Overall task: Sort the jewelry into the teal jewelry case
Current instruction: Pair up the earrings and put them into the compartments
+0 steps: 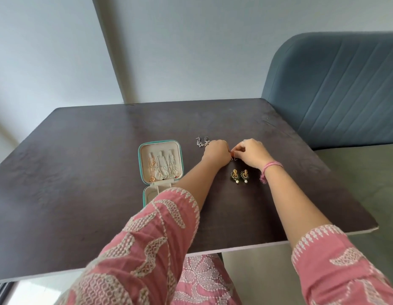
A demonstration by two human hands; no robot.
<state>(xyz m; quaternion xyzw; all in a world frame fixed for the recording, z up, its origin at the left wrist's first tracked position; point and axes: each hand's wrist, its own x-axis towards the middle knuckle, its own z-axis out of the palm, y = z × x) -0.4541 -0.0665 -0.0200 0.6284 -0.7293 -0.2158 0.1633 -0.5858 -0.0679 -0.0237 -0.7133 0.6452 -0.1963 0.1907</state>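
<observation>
Your left hand and right hand are meeting mid-table, fingers pinching a small triangular earring; teal jewelry case is lying open toward the left edge.

I see pink sleeves with white embroidery — wavy patterns, pointed trim at the cuffs — a pink thread bracelet, and a ring.

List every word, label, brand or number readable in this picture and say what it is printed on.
None: no readable text anywhere in view.
The teal jewelry case shows no brand or label on its open lid or rim.
The table, blue chair and pink embroidered sleeves carry patterns only, no lettering.
</observation>
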